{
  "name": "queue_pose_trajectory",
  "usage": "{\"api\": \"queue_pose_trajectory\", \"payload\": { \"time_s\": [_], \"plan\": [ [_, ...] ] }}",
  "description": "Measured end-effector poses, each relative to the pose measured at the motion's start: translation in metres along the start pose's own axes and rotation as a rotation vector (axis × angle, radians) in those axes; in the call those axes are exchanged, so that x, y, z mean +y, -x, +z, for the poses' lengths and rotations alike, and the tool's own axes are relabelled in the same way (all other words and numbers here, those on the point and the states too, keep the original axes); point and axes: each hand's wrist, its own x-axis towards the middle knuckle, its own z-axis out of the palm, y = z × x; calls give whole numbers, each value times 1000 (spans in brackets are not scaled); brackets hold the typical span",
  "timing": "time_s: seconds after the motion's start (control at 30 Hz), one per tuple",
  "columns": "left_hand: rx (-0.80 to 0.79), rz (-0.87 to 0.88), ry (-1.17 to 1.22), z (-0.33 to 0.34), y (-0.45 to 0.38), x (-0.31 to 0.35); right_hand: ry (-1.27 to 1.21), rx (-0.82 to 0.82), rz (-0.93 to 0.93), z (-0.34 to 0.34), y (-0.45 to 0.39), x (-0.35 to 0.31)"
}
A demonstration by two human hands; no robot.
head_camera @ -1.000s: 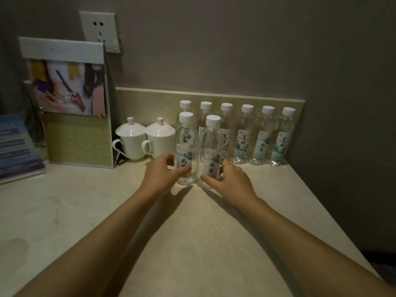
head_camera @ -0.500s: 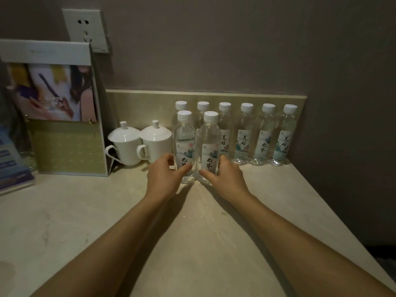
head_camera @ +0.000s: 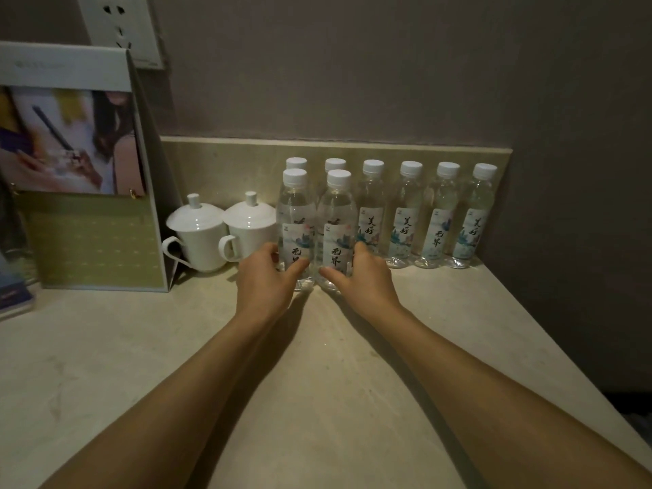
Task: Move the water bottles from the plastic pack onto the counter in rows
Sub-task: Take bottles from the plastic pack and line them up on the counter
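On the beige stone counter (head_camera: 317,365), the left hand (head_camera: 263,280) wraps the base of a clear plastic water bottle with a white cap (head_camera: 295,227); the right hand (head_camera: 363,282) grips its twin bottle (head_camera: 337,231) just beside it. Both bottles stand upright, directly before a back row of six bottles (head_camera: 409,213) along the wall. Two white lidded cups (head_camera: 225,234) stand left.

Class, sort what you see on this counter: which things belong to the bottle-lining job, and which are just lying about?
Part of the job:
front two bottles
back row of bottles
left hand
right hand
counter

Lying about:
two lidded cups
standing calendar
wall socket
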Motion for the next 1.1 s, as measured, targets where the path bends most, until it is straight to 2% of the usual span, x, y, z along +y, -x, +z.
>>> {"api": "queue_pose_trajectory", "payload": {
  "time_s": [1.1],
  "plan": [
    [-99, 4, 20, -8, -8, -3, 55, -2, 26, 2, 2, -6]
  ]
}}
